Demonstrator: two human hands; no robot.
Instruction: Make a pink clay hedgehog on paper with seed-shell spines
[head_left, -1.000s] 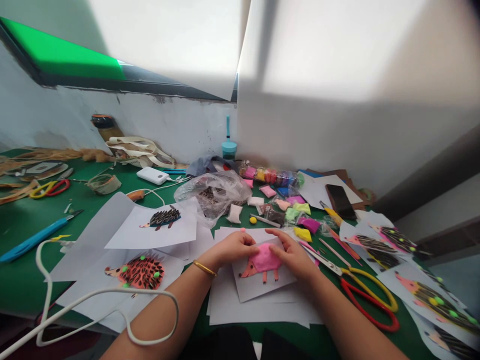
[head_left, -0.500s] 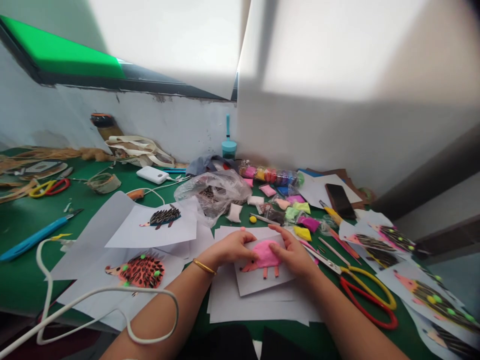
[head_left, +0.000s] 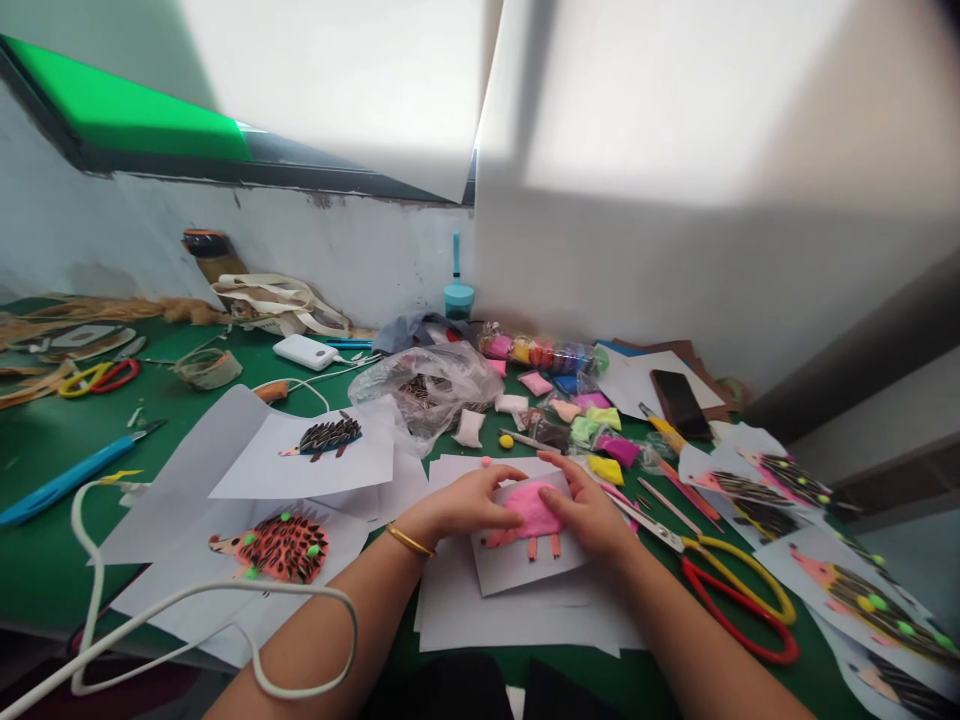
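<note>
Between my hands is a small white paper card [head_left: 501, 577] with a flat pink clay hedgehog [head_left: 537, 508] on it, which has a peach snout, small legs and a dark eye. My left hand [head_left: 480, 503] curls around the card's left side, its thumb over the clay near the head. On the other side, my right hand [head_left: 589, 507] grips the card, thumb pressed on the pink body and fingers along the upper edge. Under the card lies a stack of white sheets [head_left: 517, 625]. Scissors [head_left: 712, 570] with yellow and red handles rest beside my right forearm.
Finished-looking seed hedgehogs lie on sheets at left [head_left: 285, 545] and right [head_left: 847, 580]. Behind the card are small clay packets [head_left: 604, 468] and a plastic bag of seeds [head_left: 435, 385]. A white cable [head_left: 225, 590] loops across my left forearm. A phone [head_left: 681, 403] lies at back right.
My left thumb and index finger have spread a little farther apart over the pink clay. My right hand and the card are nearly unchanged.
</note>
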